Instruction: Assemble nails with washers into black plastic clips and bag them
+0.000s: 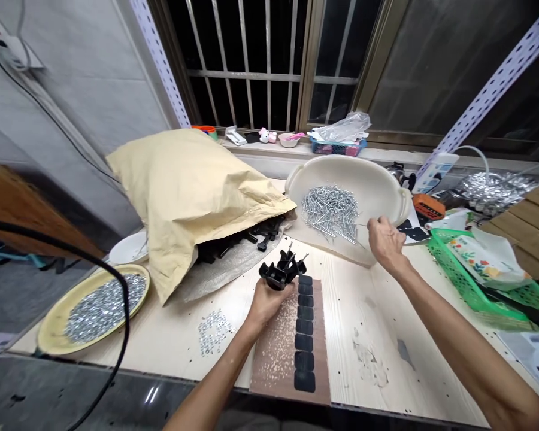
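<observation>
My left hand (269, 300) is closed around several black plastic pieces (277, 274) with screws sticking up from them. It is above a brown board (276, 353), left of a column of black rounded-square pads (304, 343). My right hand (386, 239) is pinched at the right front of a white basin (372, 176). A thin screw (362, 225) seems to stick out from its fingertips. Long silver screws (330, 209) lie heaped in the basin. More black plastic pieces (233, 242) spill from the mouth of a large tan sack (193, 191) behind my left hand.
A yellow plate (49, 332) of small metal nuts stands at the left, with loose nuts (213, 331) scattered nearer. A black cable (126, 311) hangs across the left front. A green basket (453, 281) and cardboard boxes (530, 218) are at the right. A window sill (278, 152) runs behind.
</observation>
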Available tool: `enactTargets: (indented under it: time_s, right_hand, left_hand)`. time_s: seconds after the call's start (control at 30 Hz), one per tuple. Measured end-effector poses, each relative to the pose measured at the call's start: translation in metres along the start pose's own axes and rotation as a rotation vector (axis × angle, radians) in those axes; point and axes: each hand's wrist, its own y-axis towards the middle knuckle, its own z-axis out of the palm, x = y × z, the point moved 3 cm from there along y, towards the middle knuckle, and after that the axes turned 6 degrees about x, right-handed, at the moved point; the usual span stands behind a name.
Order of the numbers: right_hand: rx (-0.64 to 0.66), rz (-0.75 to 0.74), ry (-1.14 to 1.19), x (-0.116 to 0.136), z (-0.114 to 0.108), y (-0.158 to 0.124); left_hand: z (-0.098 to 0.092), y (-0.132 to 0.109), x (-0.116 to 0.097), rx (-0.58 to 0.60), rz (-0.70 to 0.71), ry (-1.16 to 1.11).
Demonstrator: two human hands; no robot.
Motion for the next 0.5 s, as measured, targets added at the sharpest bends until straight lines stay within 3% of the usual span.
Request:
enactTargets:
  time_s: [0.1,0.17,0.23,0.33,0.5]
  right_hand:
    - [-0.188,-0.397,0.25,0.023,-0.046,-0.033]
    - [-0.196,-0.686,0.394,0.041,-0.074,-0.06]
    - [-0.187,-0.864,0.406,0.057,-0.094,-0.083]
    - [-0.2,-0.965,0.279,0.072,-0.106,-0.105]
    - [-0.205,-1.074,0.068,0.089,-0.102,-0.119]
  left_hand:
    - [0.006,0.0,-0.002,0.009,0.066,0.033]
    - [0.008,0.0,-0.003,0.003,0.072,0.075]
    - [0.009,0.0,-0.003,0.001,0.048,0.133]
    - [0.007,-0.002,-0.005,-0.016,0.015,0.247]
    - [0.006,-0.003,-0.013,-0.051,-0.015,0.431]
